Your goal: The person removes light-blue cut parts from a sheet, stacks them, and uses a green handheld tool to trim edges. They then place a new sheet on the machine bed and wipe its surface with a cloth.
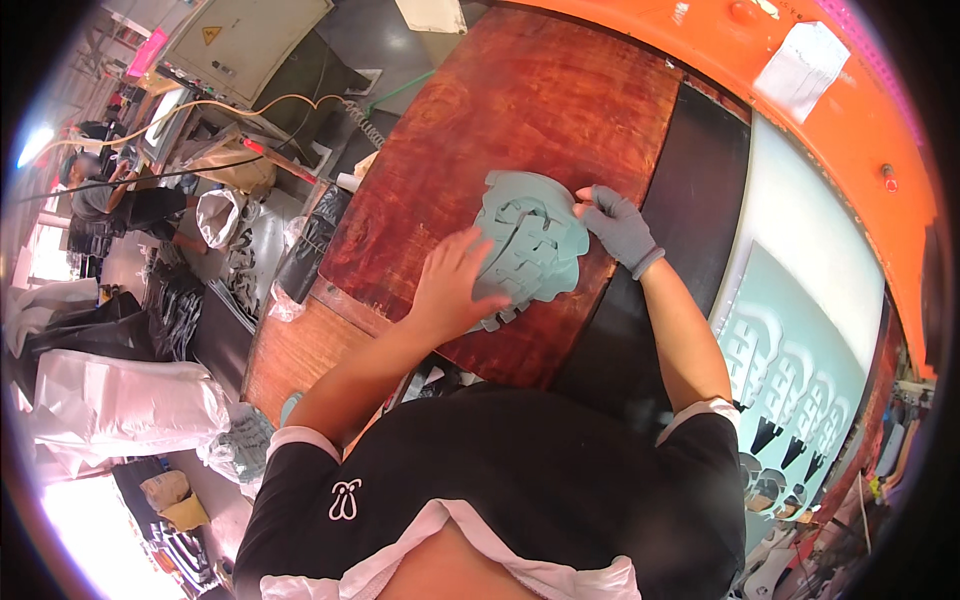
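Note:
A pale green die-cut sheet [543, 243], with wavy edges and several slots, lies on the reddish-brown wooden tabletop [520, 90]; it looks like a stack, though I cannot tell how many layers. My bare left hand [452, 283] rests against its left side with the fingers spread. On the far right side, my right hand [618, 226] wears a grey glove with bare fingertips. Its thumb and fingers pinch close to the sheet's right edge. Small toothed green pieces [492, 322] stick out beneath, near my left hand.
An orange machine [640, 40] arches along the far and right side. Beside it, a larger pale green sheet [800, 335] with cut-outs lies on a white surface [815, 215]. Wrapped bundles [130, 400] stand at the left. Further off, a person [110, 200] sits near a white sack [217, 218].

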Action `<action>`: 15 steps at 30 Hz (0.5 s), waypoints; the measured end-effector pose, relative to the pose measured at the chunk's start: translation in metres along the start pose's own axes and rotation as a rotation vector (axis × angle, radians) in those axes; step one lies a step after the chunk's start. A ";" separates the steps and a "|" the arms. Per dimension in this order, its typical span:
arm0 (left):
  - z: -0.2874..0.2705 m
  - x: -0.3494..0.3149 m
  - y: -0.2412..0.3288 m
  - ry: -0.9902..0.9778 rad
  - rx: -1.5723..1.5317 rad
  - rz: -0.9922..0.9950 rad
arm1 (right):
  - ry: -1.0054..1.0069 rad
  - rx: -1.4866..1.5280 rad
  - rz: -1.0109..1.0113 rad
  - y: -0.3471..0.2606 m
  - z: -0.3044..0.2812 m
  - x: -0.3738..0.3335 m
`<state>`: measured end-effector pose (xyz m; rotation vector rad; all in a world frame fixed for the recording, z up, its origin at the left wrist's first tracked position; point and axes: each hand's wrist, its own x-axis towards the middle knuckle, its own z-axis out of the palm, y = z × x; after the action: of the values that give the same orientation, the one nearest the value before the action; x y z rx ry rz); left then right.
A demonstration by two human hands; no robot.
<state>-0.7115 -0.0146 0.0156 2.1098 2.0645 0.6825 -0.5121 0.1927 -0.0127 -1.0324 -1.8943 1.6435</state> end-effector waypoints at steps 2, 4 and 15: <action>-0.002 -0.008 0.004 -0.090 -0.006 -0.017 | -0.037 -0.059 -0.030 0.003 0.001 -0.001; -0.002 -0.012 0.005 -0.101 -0.029 -0.017 | -0.033 -0.114 -0.034 0.004 0.003 0.000; -0.044 0.023 0.006 0.107 -0.272 -0.177 | 0.208 -0.049 -0.206 0.001 0.007 0.001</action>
<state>-0.7236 -0.0027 0.0630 1.7577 2.0427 1.0033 -0.5172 0.1887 -0.0149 -0.9516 -1.8426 1.3282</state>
